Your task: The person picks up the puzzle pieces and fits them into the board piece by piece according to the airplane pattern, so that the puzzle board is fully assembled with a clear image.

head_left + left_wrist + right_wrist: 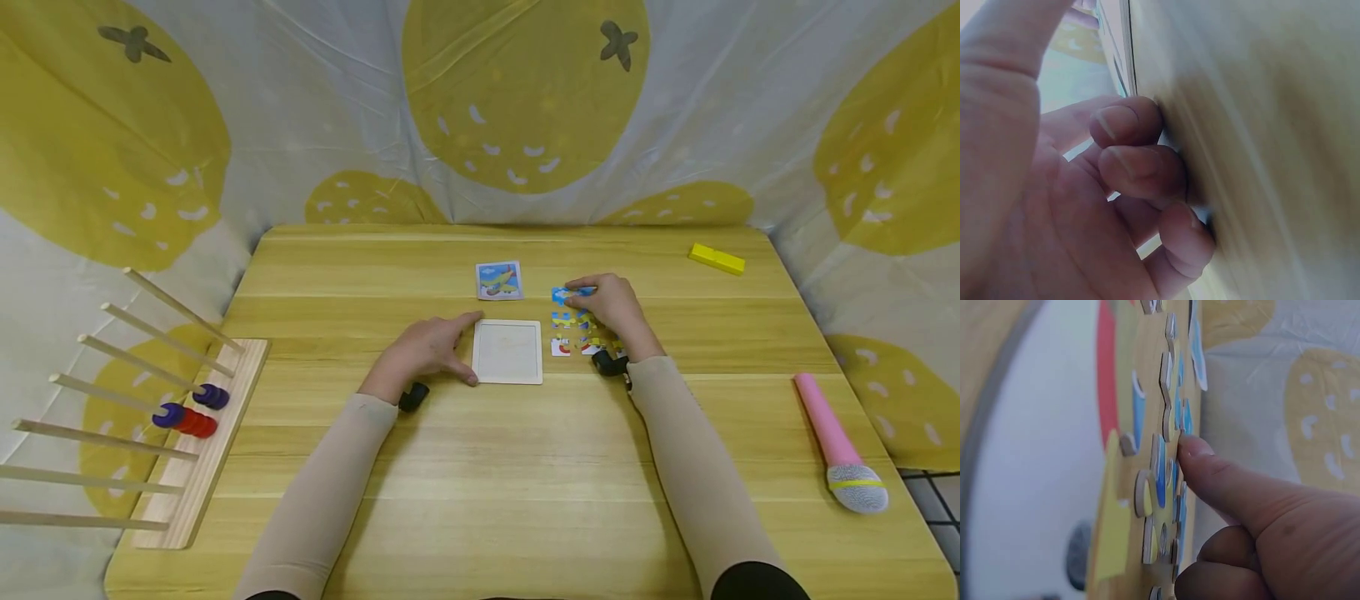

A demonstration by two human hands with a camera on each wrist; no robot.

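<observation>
A square white puzzle frame [507, 352] lies flat near the table's middle. My left hand [427, 354] rests at its left side, index finger by the upper corner and thumb by the lower one. Its other fingers [1141, 172] bend against the tabletop in the left wrist view. To the right of the frame lie several loose jigsaw pieces [562, 320] in blue, yellow, white and red. My right hand [611, 304] reaches over the top row, thumb and index finger pinching a blue jigsaw piece [1187, 417]. Behind the frame lies a picture card [499, 281] showing a yellow plane.
On the left stands a wooden peg rack [225, 442] with purple and red beads on its long pegs. A yellow block [717, 258] lies at the back right. A pink toy microphone [832, 425] lies near the right edge. A patterned curtain [360, 108] hangs behind.
</observation>
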